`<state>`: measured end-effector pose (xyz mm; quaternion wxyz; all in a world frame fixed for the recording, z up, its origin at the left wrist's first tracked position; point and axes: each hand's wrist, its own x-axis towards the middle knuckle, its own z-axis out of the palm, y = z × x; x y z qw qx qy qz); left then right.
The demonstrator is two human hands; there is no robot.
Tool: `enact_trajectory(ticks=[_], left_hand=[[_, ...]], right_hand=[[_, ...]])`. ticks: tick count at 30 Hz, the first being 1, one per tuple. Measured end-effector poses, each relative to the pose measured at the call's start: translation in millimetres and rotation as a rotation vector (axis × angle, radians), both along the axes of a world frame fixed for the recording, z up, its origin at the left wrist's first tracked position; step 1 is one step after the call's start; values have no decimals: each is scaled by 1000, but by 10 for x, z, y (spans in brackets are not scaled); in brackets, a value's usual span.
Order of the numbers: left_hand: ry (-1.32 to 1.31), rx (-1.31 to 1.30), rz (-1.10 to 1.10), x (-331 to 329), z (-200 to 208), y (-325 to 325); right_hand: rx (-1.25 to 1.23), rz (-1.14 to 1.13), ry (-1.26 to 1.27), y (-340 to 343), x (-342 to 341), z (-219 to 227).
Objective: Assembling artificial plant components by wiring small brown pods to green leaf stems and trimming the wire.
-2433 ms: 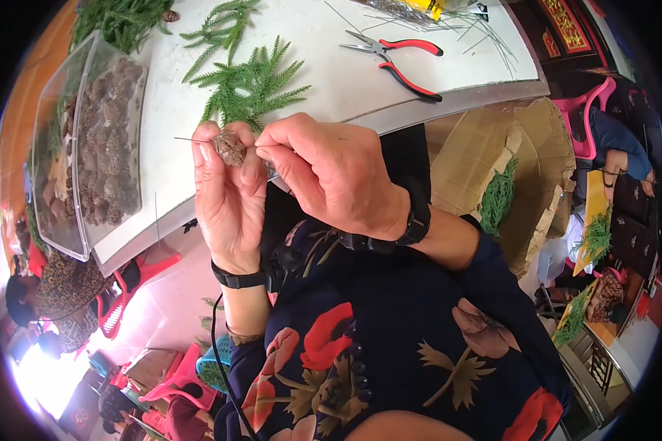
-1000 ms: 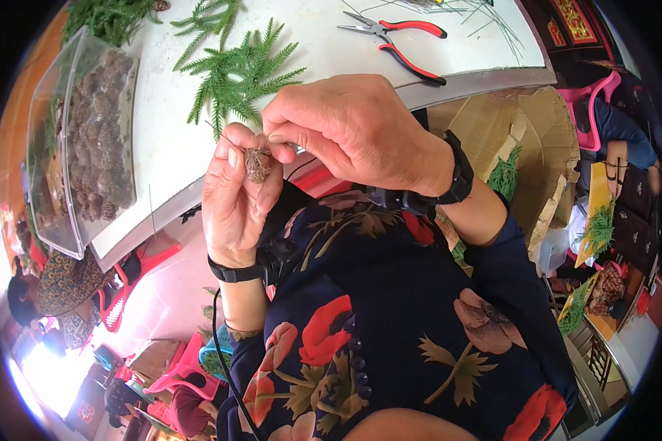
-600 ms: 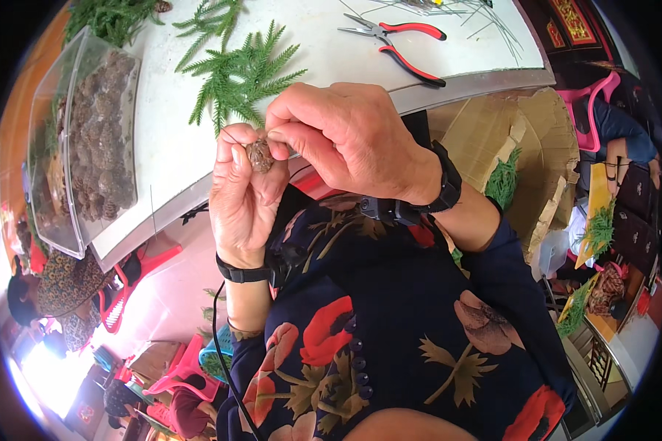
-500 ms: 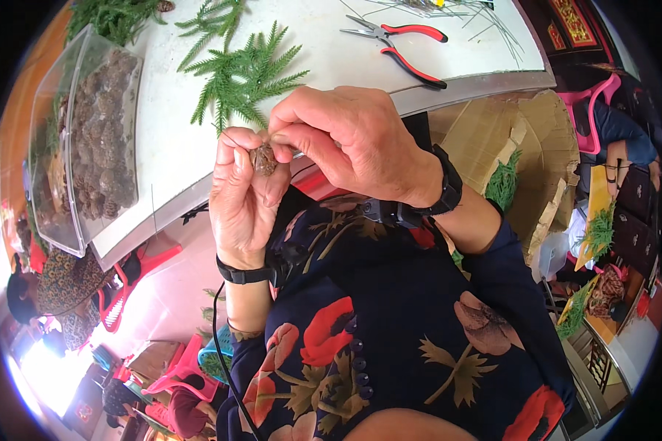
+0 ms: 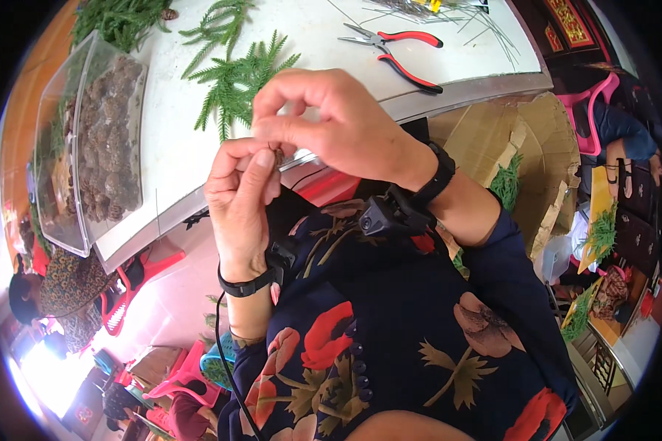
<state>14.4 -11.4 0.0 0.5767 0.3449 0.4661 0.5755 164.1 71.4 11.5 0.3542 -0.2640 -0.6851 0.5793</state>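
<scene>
My left hand (image 5: pixel 239 197) is closed, pinching a small brown pine cone (image 5: pixel 278 156) between thumb and fingers just off the table's near edge. Most of the cone is hidden by the fingers. Right above it, my right hand (image 5: pixel 342 125) has thumb and forefinger drawn together in a pinch. Those fingertips are blurred, and what they grip, perhaps a thin wire at the cone's top, is too small to make out. Green artificial sprigs (image 5: pixel 244 79) lie on the table just beyond both hands.
Red-and-black pliers (image 5: pixel 391 53) lie on the white table (image 5: pixel 171 117), near loose thin wires (image 5: pixel 493 35). A clear plastic bin (image 5: pixel 88 70) of pine cones stands at left, with more greenery (image 5: pixel 118 20) behind. An open cardboard box (image 5: pixel 541 136) is at right. Other people sit farther off.
My right hand has shifted slightly up and left, its fingers now curled above the cone. The left hand has turned so that its thumb covers more of the cone.
</scene>
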Motion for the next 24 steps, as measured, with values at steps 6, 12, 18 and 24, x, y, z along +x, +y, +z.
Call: enact_trajectory(ticks=[6, 12, 18, 24], left_hand=[[-278, -6, 32, -18, 5, 52], [-449, -48, 52, -37, -53, 56], [-432, -66, 69, -8, -52, 43], [-364, -93, 51, 39, -65, 26]], right_hand=[[-332, -166, 162, -34, 72, -49], [-471, -142, 107, -144, 100, -133], [-541, -111, 254, -152, -22, -99], [-522, -98, 279, -121, -59, -2]])
